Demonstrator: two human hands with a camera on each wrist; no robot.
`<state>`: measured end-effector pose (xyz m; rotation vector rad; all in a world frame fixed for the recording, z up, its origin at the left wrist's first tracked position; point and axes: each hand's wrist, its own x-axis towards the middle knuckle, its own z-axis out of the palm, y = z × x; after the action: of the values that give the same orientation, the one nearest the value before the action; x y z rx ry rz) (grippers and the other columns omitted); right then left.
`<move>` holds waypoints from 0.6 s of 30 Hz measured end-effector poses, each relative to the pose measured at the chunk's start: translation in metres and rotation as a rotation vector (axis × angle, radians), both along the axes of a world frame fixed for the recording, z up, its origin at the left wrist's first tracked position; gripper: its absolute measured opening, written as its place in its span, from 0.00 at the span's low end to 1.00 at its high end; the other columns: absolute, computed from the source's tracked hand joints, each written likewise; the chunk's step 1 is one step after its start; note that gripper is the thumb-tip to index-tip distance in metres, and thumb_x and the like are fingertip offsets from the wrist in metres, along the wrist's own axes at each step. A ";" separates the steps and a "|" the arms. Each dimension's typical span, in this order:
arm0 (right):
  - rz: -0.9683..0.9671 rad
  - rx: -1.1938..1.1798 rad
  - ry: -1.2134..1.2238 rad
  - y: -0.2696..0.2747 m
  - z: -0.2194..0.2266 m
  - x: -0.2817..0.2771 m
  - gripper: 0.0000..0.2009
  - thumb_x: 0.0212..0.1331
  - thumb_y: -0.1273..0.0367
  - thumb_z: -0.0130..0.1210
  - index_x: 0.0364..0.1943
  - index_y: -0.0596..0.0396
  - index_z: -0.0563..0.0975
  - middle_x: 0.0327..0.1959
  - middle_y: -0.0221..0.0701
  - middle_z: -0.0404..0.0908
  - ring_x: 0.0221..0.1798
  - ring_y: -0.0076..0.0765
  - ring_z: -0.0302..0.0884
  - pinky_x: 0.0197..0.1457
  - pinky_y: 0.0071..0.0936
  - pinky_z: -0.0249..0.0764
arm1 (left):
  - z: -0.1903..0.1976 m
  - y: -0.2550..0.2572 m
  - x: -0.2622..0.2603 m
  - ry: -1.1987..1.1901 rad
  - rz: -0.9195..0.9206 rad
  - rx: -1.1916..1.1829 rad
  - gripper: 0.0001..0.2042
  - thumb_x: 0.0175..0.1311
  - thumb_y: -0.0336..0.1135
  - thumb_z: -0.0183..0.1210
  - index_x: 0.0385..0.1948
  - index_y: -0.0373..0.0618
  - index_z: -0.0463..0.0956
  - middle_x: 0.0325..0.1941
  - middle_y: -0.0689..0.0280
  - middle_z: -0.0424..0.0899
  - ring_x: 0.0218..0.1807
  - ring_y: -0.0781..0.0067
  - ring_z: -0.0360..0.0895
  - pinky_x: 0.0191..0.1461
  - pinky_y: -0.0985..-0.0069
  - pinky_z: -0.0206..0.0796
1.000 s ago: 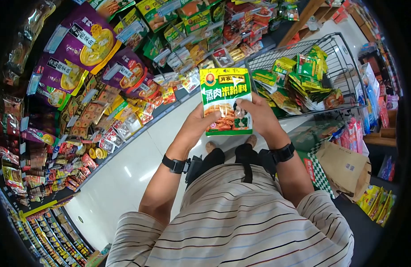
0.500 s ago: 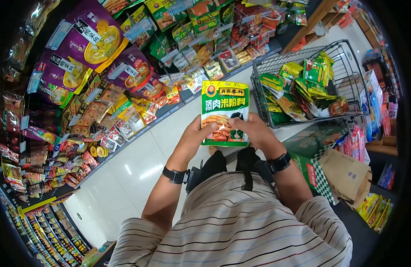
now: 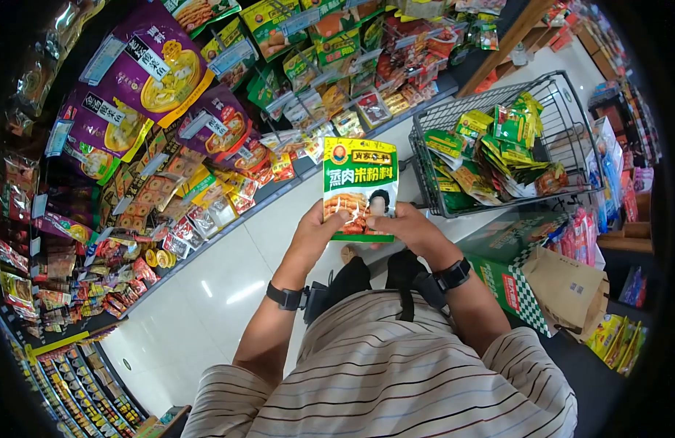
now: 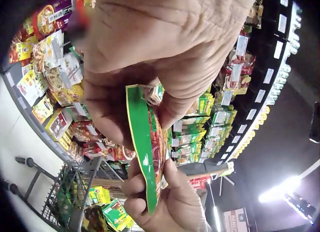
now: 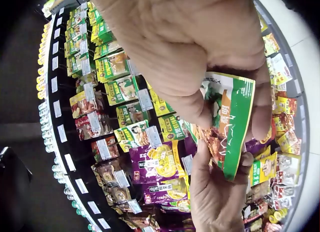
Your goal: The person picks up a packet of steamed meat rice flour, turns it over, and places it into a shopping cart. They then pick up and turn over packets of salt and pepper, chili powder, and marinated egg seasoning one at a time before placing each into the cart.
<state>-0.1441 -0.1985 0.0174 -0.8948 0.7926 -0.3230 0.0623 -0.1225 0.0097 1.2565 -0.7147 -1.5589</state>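
Observation:
A green and yellow seasoning packet point(image 3: 361, 175) with Chinese lettering and a food picture is held upright in front of the body, its printed front facing up toward the head camera. My left hand point(image 3: 315, 232) pinches its lower left edge, thumb on the front and fingers behind. The lower right edge is pinched by my right hand point(image 3: 419, 232), its thumb likewise across the front. Both wrist views show the packet edge-on point(image 4: 142, 142), bulging slightly, with its green bottom end point(image 5: 239, 132) toward the camera. The fingers behind it are partly hidden.
To the right stands a wire shopping cart point(image 3: 454, 208) holding several seasoning packets point(image 3: 491, 146). Shelves at the left and far side carry purple bags point(image 3: 158, 62) and small sachets. A brown paper bag point(image 3: 564, 281) and a green box point(image 3: 509, 285) sit at the right. Pale tiled floor point(image 3: 228, 270) lies below.
The packet and both hands have shifted down and slightly left in the head view, then held nearly steady. Both hands keep their pinch; the cart and shelves moved slightly as the head view shifted.

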 end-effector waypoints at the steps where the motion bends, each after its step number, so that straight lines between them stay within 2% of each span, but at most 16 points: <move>1: -0.007 -0.005 0.004 0.002 0.000 0.001 0.15 0.64 0.65 0.61 0.49 0.61 0.78 0.37 0.31 0.83 0.33 0.26 0.82 0.35 0.24 0.81 | -0.001 0.000 0.000 -0.005 0.000 0.002 0.17 0.72 0.34 0.56 0.58 0.36 0.71 0.53 0.63 0.82 0.52 0.77 0.79 0.58 0.77 0.71; 6: -0.016 -0.050 0.040 0.013 -0.006 -0.003 0.14 0.64 0.64 0.60 0.47 0.61 0.78 0.34 0.32 0.84 0.32 0.27 0.82 0.36 0.24 0.79 | -0.014 0.006 0.000 -0.045 -0.069 0.049 0.17 0.71 0.34 0.55 0.57 0.35 0.71 0.52 0.63 0.82 0.51 0.77 0.78 0.58 0.78 0.70; 9: -0.044 -0.027 0.045 0.021 -0.007 -0.007 0.15 0.63 0.64 0.60 0.46 0.61 0.78 0.34 0.31 0.84 0.32 0.27 0.82 0.38 0.25 0.79 | -0.023 0.013 -0.001 -0.040 -0.110 0.082 0.18 0.72 0.35 0.56 0.59 0.37 0.70 0.54 0.63 0.81 0.53 0.77 0.79 0.59 0.77 0.70; 14: 0.025 0.004 0.028 0.029 -0.024 -0.023 0.17 0.62 0.62 0.61 0.48 0.61 0.78 0.37 0.31 0.83 0.36 0.26 0.81 0.40 0.25 0.79 | -0.017 0.027 -0.013 0.001 -0.113 0.118 0.19 0.71 0.36 0.57 0.59 0.37 0.71 0.55 0.63 0.81 0.55 0.77 0.78 0.61 0.77 0.68; 18: 0.056 0.049 0.013 0.030 -0.012 -0.034 0.15 0.62 0.64 0.61 0.47 0.60 0.80 0.38 0.29 0.83 0.38 0.21 0.80 0.43 0.22 0.76 | -0.006 0.037 -0.030 -0.032 -0.102 0.119 0.19 0.71 0.34 0.57 0.60 0.37 0.70 0.55 0.64 0.81 0.56 0.76 0.77 0.61 0.76 0.68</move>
<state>-0.1786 -0.1683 0.0054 -0.8726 0.7824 -0.2480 0.0325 -0.0858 0.0041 1.3529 -0.7244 -1.6888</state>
